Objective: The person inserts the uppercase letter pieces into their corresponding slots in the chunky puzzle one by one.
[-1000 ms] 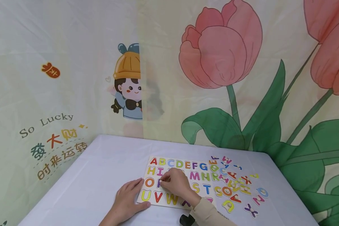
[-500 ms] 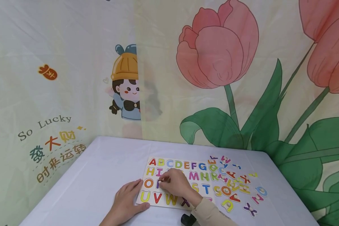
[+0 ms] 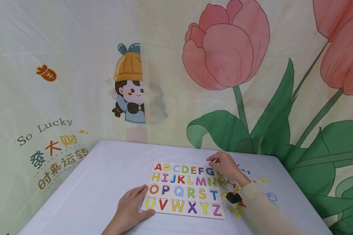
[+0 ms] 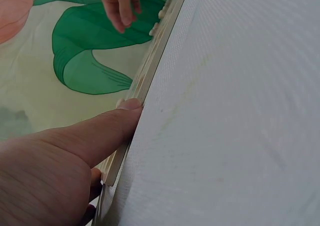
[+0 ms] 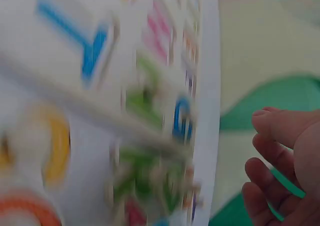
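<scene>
A wooden alphabet puzzle board (image 3: 172, 196) lies on the table, with coloured letters A to Z in rows. At its near left corner rests my left hand (image 3: 130, 206), thumb on the front edge and fingers along the left side. In the left wrist view, the thumb (image 4: 107, 131) touches the board's edge. A purple P (image 3: 165, 190) with a knob sits in the third row. My right hand (image 3: 225, 164) hovers by the board's far right corner, near the blue G (image 3: 210, 171). In the right wrist view, its loosely bent fingers (image 5: 265, 173) hold nothing.
Loose letter pieces lie right of the board, partly hidden by my right forearm and sleeve (image 3: 261, 202). Among them are a yellow piece (image 3: 236, 211) and a blue ring-shaped one (image 3: 272, 197). A printed cloth wall (image 3: 170, 130) rises behind the table (image 3: 123, 163).
My right hand has left the purple P and moved right and away, to the far right corner. The board's middle letters have come into view. My left hand has stayed at the corner.
</scene>
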A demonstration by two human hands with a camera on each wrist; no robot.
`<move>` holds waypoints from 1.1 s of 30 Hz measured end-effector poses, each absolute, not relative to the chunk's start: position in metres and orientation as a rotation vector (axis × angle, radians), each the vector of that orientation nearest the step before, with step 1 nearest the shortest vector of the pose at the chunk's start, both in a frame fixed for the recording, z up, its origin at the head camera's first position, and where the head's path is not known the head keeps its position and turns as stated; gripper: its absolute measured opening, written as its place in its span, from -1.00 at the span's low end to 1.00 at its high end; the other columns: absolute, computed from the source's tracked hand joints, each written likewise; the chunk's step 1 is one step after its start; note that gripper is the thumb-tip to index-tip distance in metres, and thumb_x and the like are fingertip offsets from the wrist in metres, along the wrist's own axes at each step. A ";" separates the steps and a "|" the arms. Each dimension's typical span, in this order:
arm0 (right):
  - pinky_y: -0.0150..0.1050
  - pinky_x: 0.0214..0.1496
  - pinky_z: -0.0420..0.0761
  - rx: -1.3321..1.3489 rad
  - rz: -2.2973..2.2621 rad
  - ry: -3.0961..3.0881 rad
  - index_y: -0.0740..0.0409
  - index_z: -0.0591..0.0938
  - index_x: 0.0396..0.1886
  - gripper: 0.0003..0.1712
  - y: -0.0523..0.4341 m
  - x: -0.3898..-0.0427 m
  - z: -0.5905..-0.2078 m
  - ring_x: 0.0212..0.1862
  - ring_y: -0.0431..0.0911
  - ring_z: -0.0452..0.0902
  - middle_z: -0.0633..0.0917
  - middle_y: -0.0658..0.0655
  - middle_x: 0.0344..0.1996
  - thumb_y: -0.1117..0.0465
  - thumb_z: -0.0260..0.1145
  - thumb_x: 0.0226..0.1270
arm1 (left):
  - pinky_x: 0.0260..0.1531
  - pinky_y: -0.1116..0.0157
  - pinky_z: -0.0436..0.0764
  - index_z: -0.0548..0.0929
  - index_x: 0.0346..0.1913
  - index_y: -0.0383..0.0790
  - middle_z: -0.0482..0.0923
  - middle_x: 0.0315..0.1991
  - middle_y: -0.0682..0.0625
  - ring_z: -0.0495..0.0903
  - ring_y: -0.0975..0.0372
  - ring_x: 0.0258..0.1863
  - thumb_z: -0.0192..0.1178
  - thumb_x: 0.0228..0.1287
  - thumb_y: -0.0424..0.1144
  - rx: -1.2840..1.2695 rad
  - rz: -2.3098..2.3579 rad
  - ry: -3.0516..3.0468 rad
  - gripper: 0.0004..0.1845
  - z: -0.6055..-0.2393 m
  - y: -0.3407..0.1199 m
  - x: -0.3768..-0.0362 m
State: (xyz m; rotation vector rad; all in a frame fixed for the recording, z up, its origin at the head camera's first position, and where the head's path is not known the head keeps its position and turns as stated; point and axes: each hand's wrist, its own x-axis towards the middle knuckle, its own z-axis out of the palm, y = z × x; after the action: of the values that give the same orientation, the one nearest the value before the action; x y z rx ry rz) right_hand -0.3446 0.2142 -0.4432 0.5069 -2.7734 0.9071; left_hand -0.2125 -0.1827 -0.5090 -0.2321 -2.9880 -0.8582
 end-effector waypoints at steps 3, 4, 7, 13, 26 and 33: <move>-0.20 -0.11 0.65 0.484 0.844 -2.799 0.20 0.83 0.02 -0.79 0.247 -0.356 -0.445 -0.14 -0.07 0.57 0.75 0.07 -0.15 0.30 0.44 0.45 | 0.49 -0.32 0.20 0.41 0.60 -0.18 0.36 0.56 -0.10 0.26 -0.13 0.51 0.55 0.05 0.31 -0.241 -0.854 -2.984 0.11 -0.511 -0.184 -0.213; -0.20 -0.11 0.65 0.481 0.835 -2.816 0.21 0.83 0.02 -0.79 0.255 -0.358 -0.445 -0.14 -0.06 0.57 0.75 0.08 -0.14 0.31 0.44 0.46 | 0.49 -0.32 0.20 0.41 0.60 -0.18 0.36 0.56 -0.10 0.26 -0.13 0.51 0.55 0.05 0.31 -0.241 -0.857 -2.983 0.12 -0.511 -0.184 -0.213; -0.20 -0.12 0.64 0.475 0.812 -2.871 0.19 0.84 0.04 -0.78 0.269 -0.362 -0.448 -0.13 -0.06 0.56 0.75 0.09 -0.11 0.29 0.44 0.47 | 0.49 -0.32 0.20 0.41 0.60 -0.17 0.36 0.56 -0.09 0.26 -0.12 0.51 0.56 0.04 0.31 -0.237 -0.860 -2.981 0.12 -0.512 -0.185 -0.213; -0.23 -0.09 0.65 0.492 0.829 -2.949 0.11 0.84 0.07 -0.76 0.280 -0.373 -0.458 -0.14 -0.11 0.54 0.74 0.03 -0.13 0.25 0.46 0.47 | 0.49 -0.32 0.18 0.40 0.60 -0.16 0.35 0.57 -0.09 0.25 -0.13 0.52 0.56 0.04 0.32 -0.230 -0.871 -2.982 0.13 -0.511 -0.186 -0.213; -0.17 0.01 0.64 0.406 0.913 -3.000 0.08 0.84 0.04 -0.76 0.285 -0.383 -0.470 -0.10 -0.10 0.55 0.72 -0.02 -0.12 0.32 0.46 0.44 | 0.50 -0.32 0.18 0.39 0.61 -0.15 0.34 0.58 -0.07 0.23 -0.12 0.52 0.56 0.03 0.32 -0.217 -0.885 -2.994 0.13 -0.510 -0.184 -0.214; -0.24 -0.03 0.63 0.409 0.927 -3.007 0.06 0.87 0.01 -0.77 0.285 -0.385 -0.471 -0.11 -0.13 0.56 0.70 -0.03 -0.19 0.33 0.46 0.43 | 0.50 -0.32 0.18 0.40 0.61 -0.15 0.35 0.57 -0.08 0.24 -0.12 0.52 0.56 0.02 0.33 -0.201 -0.878 -3.000 0.14 -0.511 -0.184 -0.215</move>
State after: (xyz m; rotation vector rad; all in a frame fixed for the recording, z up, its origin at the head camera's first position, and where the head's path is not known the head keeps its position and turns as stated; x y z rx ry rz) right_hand -0.3846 0.2846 -0.4712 0.4095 -3.0072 0.9271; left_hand -0.2145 -0.1843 -0.5105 -0.2011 -3.0004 -0.8778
